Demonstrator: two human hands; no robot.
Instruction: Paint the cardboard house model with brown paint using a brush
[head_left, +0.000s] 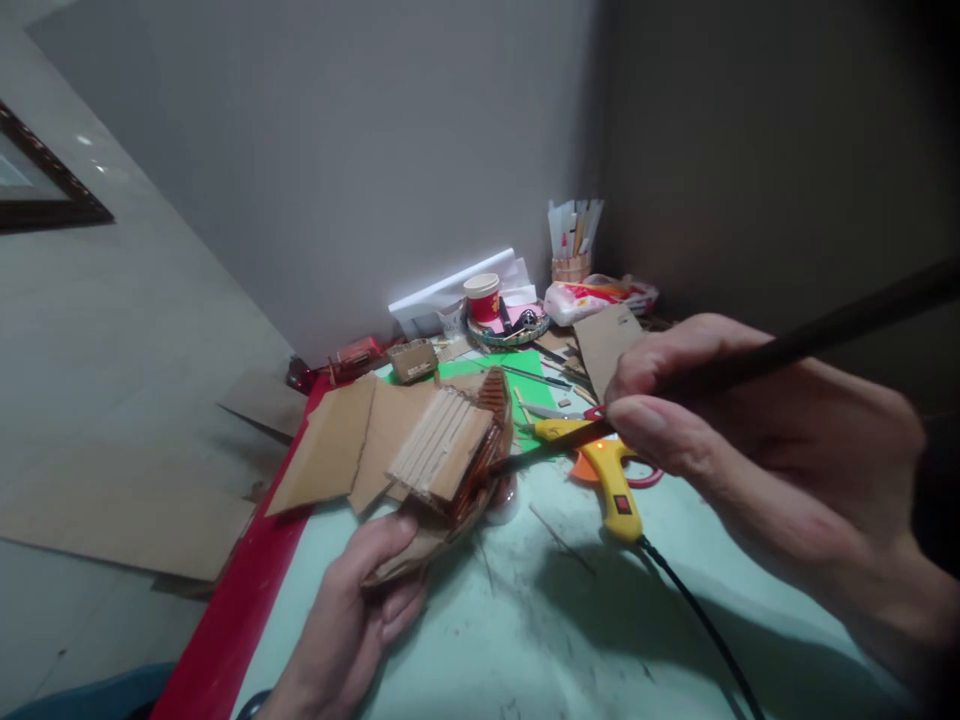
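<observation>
In my left hand [367,590] is a small cardboard model [442,445], gripped by its base between thumb and fingers. Pale corrugated strips cover its top, and its right side is coloured dark reddish brown. My right hand [750,450] pinches a long dark paintbrush [555,445] between thumb and forefinger. The brush's tip meets the brown side of the model; the exact contact is too blurred to make out. A yellow glue gun [611,475] lies on the table just beyond the brush, with red-handled scissors [649,475] partly under it.
Cardboard sheets [326,445] lie at the left over the table's red edge [217,620]. Behind are green paper [536,375], a red paper cup [482,298] on a round tray, a holder of sticks [571,265] and a small cardboard box [413,360]. The glue gun's black cord [697,610] runs forward.
</observation>
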